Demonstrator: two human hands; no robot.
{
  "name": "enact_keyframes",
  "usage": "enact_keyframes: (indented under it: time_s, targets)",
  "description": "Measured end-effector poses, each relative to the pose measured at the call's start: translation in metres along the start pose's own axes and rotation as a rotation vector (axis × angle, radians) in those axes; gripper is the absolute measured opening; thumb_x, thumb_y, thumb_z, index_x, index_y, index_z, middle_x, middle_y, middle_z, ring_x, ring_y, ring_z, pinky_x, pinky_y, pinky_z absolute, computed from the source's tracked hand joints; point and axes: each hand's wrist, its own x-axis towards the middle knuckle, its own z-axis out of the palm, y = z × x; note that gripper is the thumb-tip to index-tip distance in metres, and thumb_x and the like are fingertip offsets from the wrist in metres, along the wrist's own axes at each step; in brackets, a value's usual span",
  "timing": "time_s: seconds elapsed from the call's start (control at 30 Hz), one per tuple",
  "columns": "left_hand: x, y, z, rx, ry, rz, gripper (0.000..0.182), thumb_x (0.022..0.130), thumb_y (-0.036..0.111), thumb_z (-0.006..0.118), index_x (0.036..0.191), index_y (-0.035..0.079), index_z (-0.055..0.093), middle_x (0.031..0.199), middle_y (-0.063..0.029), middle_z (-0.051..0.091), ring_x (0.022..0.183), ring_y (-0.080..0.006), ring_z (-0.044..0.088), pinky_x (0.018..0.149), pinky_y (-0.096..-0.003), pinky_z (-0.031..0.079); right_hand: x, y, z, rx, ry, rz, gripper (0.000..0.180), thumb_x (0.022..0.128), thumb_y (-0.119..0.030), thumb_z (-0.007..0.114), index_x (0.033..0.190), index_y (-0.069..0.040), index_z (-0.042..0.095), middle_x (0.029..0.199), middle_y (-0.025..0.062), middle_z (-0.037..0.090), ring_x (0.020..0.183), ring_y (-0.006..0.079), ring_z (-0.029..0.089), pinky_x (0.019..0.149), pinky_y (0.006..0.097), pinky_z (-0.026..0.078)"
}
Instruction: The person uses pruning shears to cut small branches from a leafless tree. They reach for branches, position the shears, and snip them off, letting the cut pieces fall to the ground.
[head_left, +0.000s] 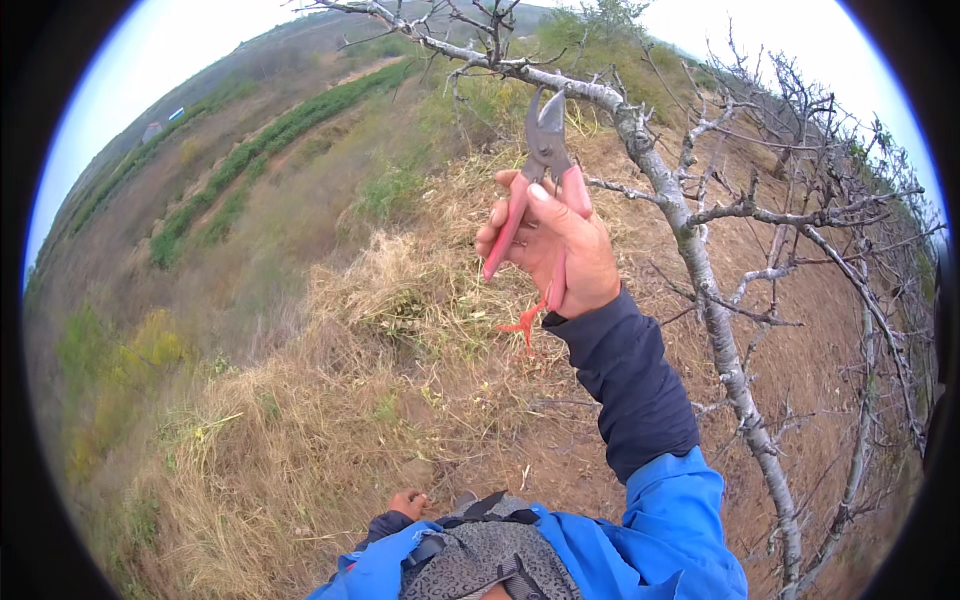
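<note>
My right hand (562, 240) is raised, holding a pair of pruning shears (517, 217) by its red handles. The blades point up and stand apart, their tips just under or in front of a bare grey tree branch (592, 90); whether they touch it I cannot tell. A piece of orange-red cord (527, 324) hangs from the lower end of the handles. My left hand (409, 504) hangs low beside my body, small in view, with its fingers partly hidden; I cannot tell whether it is closed.
A leaning grey trunk (720, 322) rises on the right, with thin leafless side branches (825, 217) reaching outward. Dry grass (405, 300) lies over the sloping ground in front of me. Farther off to the left, green crop rows (277, 135) cross a hillside.
</note>
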Motion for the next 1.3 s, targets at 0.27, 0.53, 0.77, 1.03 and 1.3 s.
enact_keyframes:
  time_s: [0.27,0.53,0.77,1.03,1.3]
  targets:
    - [0.029,-0.016,-0.044,-0.12,-0.013,0.054,0.031,0.094,0.022,0.065,0.113,-0.003,0.068,0.09,-0.0136,0.074,0.071,-0.0189,0.071,0.06,-0.0337,0.055,0.114,-0.032,-0.035,0.239,0.527,-0.166,0.035,0.104,-0.035,0.047,0.101,0.0,0.048,0.096,0.0188,0.057,0.095,0.0357,0.063,0.093,0.0578,0.054]
    - [0.009,-0.048,-0.035,0.234,0.045,-0.015,0.036,0.092,0.034,0.07,0.112,0.004,0.074,0.099,-0.0127,0.075,0.094,-0.0266,0.071,0.08,-0.0427,0.056,0.002,-0.003,-0.026,-0.356,-0.146,-0.13,0.036,0.1,-0.029,0.056,0.124,-0.002,0.053,0.093,0.0078,0.06,0.086,0.0269,0.065,0.079,0.0457,0.055]
    - [0.039,-0.013,0.004,0.294,-0.203,0.131,0.036,0.09,0.034,0.071,0.109,0.004,0.075,0.098,-0.0133,0.076,0.094,-0.0274,0.071,0.085,-0.0406,0.055,-0.022,0.051,-0.131,-1.856,-0.406,-0.107,0.044,0.09,-0.035,0.07,0.12,-0.005,0.058,0.094,0.0122,0.061,0.091,0.0329,0.062,0.079,0.045,0.05]
    - [0.036,0.037,0.022,-0.057,-0.089,0.013,0.027,0.098,0.019,0.062,0.112,-0.003,0.067,0.088,-0.0125,0.075,0.077,-0.0178,0.072,0.062,-0.0327,0.056,0.013,0.085,-0.276,-0.142,1.088,0.109,0.024,0.094,-0.022,0.058,0.103,0.0,0.053,0.078,0.0128,0.062,0.061,0.0257,0.063,0.057,0.0431,0.053]
    - [0.003,0.003,0.014,0.071,0.046,0.068,0.027,0.093,0.019,0.064,0.106,-0.003,0.073,0.086,-0.0134,0.075,0.075,-0.0208,0.072,0.069,-0.0373,0.058,0.086,0.051,-0.312,-0.191,0.828,-0.318,0.017,0.091,-0.011,0.059,0.1,0.001,0.052,0.077,0.017,0.063,0.066,0.0266,0.065,0.053,0.0416,0.056]
